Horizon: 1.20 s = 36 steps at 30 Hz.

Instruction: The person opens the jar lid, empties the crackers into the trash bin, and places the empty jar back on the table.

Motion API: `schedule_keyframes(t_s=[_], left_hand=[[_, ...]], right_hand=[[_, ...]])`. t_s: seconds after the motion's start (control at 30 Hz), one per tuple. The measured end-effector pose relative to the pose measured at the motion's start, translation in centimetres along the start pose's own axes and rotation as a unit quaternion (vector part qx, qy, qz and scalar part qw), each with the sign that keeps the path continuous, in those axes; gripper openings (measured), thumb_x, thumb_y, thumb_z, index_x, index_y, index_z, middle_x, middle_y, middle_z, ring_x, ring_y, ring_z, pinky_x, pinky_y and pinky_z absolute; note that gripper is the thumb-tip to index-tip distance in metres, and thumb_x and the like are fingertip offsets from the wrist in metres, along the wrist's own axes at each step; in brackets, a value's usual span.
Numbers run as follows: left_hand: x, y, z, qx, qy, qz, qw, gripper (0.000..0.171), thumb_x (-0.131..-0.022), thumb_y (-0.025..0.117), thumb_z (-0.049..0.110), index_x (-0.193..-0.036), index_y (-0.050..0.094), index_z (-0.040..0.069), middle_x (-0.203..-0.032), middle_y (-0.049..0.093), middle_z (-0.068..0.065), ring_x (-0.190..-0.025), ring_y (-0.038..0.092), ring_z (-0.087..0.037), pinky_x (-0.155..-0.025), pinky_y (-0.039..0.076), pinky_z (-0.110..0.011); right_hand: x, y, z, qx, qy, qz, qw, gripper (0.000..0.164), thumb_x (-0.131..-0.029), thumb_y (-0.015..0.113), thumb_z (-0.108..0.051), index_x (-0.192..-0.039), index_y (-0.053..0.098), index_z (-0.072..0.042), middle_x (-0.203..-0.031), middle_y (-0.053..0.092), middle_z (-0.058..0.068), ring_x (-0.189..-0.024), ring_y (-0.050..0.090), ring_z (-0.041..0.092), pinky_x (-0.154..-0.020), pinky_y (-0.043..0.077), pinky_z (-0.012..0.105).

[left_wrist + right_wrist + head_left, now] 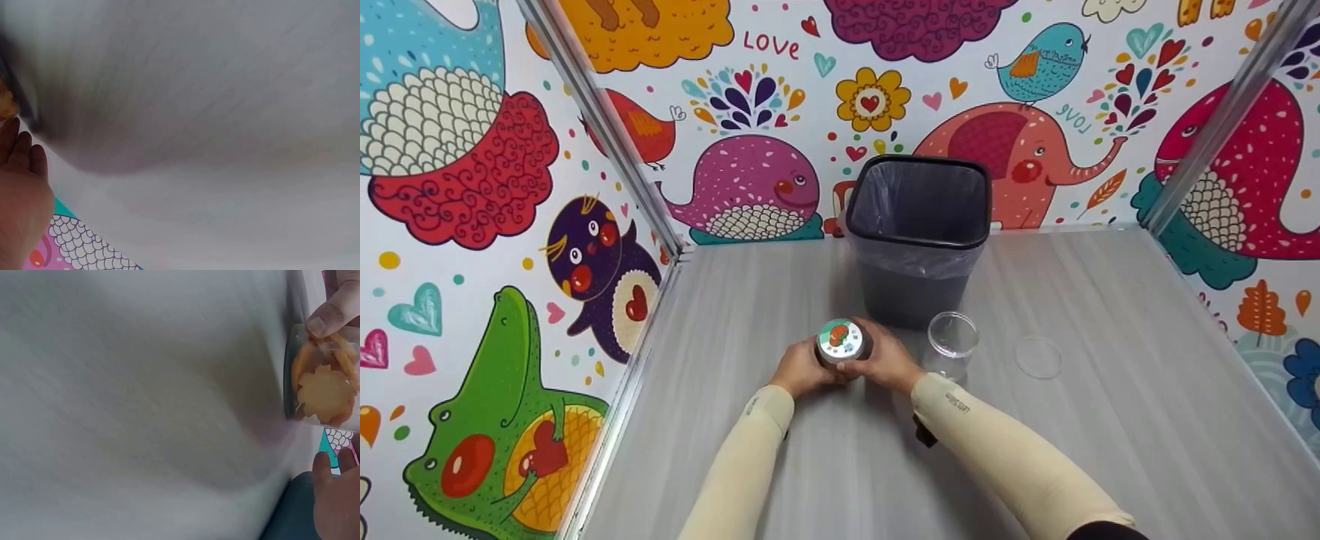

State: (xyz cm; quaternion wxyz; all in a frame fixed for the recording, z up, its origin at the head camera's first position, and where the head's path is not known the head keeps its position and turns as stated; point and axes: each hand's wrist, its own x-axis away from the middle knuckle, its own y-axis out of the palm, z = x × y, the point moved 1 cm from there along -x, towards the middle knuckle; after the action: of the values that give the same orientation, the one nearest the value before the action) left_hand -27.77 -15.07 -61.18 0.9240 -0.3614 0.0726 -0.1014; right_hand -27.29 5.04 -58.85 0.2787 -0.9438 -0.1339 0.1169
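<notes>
A clear jar of orange, flower-shaped pieces (326, 394) has a round printed label (841, 340) on its lid, facing up in the head view. My left hand (801, 369) holds the jar's body from the left, its thumb against the wall in the right wrist view. From the other side my right hand (885, 358) grips round the lid, with the thumb in front and fingers behind. In the right wrist view its lower fingers (322, 475) stretch out beside the jar. Only a sliver of the jar shows at the edge of the left wrist view.
Behind the hands stands a dark bin (919, 285) with a clear liner. An uncovered clear jar (952, 356) is just right of my right hand, and a clear round lid (1039, 357) lies beyond it on the grey tabletop (1110, 420). Patterned walls border the table.
</notes>
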Motion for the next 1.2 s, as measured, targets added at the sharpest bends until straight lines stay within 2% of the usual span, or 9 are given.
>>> schedule_keyframes(t_s=[0.23, 0.4, 0.5, 0.63, 0.73, 0.87, 1.1, 1.2], left_hand=[[-0.3, 0.0, 0.7, -0.004, 0.008, -0.004, 1.0000, 0.077, -0.060, 0.095, 0.039, -0.122, 0.065, 0.005, -0.112, 0.070, -0.005, -0.105, 0.064, -0.018, -0.095, 0.049, -0.037], [-0.3, 0.0, 0.9, -0.002, 0.006, -0.006, 1.0000, 0.078, -0.059, 0.096, 0.037, -0.123, 0.065, 0.005, -0.113, 0.070, -0.005, -0.105, 0.064, -0.018, -0.095, 0.049, -0.037], [-0.2, 0.1, 0.7, -0.007, 0.004, -0.007, 0.9999, 0.078, -0.059, 0.096, 0.036, -0.123, 0.064, 0.004, -0.113, 0.070, -0.006, -0.105, 0.064, -0.018, -0.095, 0.049, -0.037], [0.1, 0.0, 0.5, -0.005, 0.009, 0.001, 0.9999, 0.077, -0.060, 0.096, 0.035, -0.122, 0.064, 0.003, -0.111, 0.070, -0.008, -0.103, 0.064, -0.020, -0.094, 0.049, -0.038], [0.2, 0.0, 0.4, 0.003, 0.006, 0.007, 1.0000, 0.076, -0.059, 0.097, 0.034, -0.120, 0.065, 0.002, -0.110, 0.070, -0.008, -0.103, 0.064, -0.020, -0.094, 0.049, -0.038], [0.1, -0.1, 0.3, -0.001, -0.006, 0.000, 1.0000, 0.077, -0.059, 0.097, 0.036, -0.121, 0.065, 0.004, -0.112, 0.070, -0.006, -0.104, 0.064, -0.019, -0.095, 0.049, -0.037], [0.0, -0.2, 0.5, -0.005, -0.002, -0.007, 1.0000, 0.074, -0.059, 0.096, 0.035, -0.119, 0.066, 0.004, -0.111, 0.071, -0.006, -0.104, 0.064, -0.020, -0.094, 0.049, -0.038], [0.0, -0.2, 0.4, -0.007, -0.009, -0.011, 0.9999, 0.074, -0.059, 0.096, 0.035, -0.120, 0.066, 0.005, -0.111, 0.070, -0.006, -0.104, 0.064, -0.019, -0.095, 0.049, -0.038]], right_hand=[[-1.0, -1.6, 0.1, -0.005, -0.049, -0.047, 0.998, 0.086, -0.075, 0.089, -0.027, -0.144, 0.046, 0.000, -0.140, 0.052, 0.021, -0.132, 0.044, 0.038, -0.111, 0.030, 0.050], [-1.5, -2.4, 0.1, -0.001, -0.060, -0.070, 0.996, 0.086, -0.073, 0.088, -0.025, -0.144, 0.047, 0.000, -0.141, 0.051, 0.021, -0.131, 0.043, 0.039, -0.110, 0.029, 0.052], [-1.3, -2.0, 0.1, 0.003, -0.047, -0.060, 0.997, 0.092, -0.071, 0.089, -0.028, -0.145, 0.044, 0.002, -0.141, 0.050, 0.022, -0.132, 0.043, 0.039, -0.111, 0.029, 0.051], [-0.7, -0.9, 0.3, -0.011, -0.009, -0.022, 1.000, 0.097, -0.069, 0.091, -0.033, -0.145, 0.042, 0.002, -0.138, 0.051, 0.021, -0.130, 0.045, 0.036, -0.110, 0.031, 0.048], [-0.4, -0.2, 0.3, -0.026, 0.008, -0.002, 1.000, 0.095, -0.068, 0.092, -0.033, -0.143, 0.044, 0.001, -0.136, 0.053, 0.019, -0.128, 0.048, 0.034, -0.110, 0.032, 0.046], [-0.2, 0.0, 0.3, -0.022, 0.006, 0.001, 1.000, 0.090, -0.069, 0.092, -0.032, -0.140, 0.048, 0.000, -0.133, 0.055, 0.018, -0.126, 0.050, 0.033, -0.109, 0.034, 0.045], [-1.0, -1.0, 0.2, -0.030, -0.034, -0.048, 0.998, 0.083, -0.071, 0.090, -0.023, -0.140, 0.050, 0.002, -0.135, 0.054, 0.020, -0.128, 0.047, 0.036, -0.110, 0.030, 0.050], [-1.2, -1.3, 0.1, -0.026, -0.040, -0.068, 0.997, 0.083, -0.072, 0.088, -0.023, -0.141, 0.049, 0.001, -0.137, 0.053, 0.020, -0.129, 0.046, 0.037, -0.110, 0.031, 0.051]])
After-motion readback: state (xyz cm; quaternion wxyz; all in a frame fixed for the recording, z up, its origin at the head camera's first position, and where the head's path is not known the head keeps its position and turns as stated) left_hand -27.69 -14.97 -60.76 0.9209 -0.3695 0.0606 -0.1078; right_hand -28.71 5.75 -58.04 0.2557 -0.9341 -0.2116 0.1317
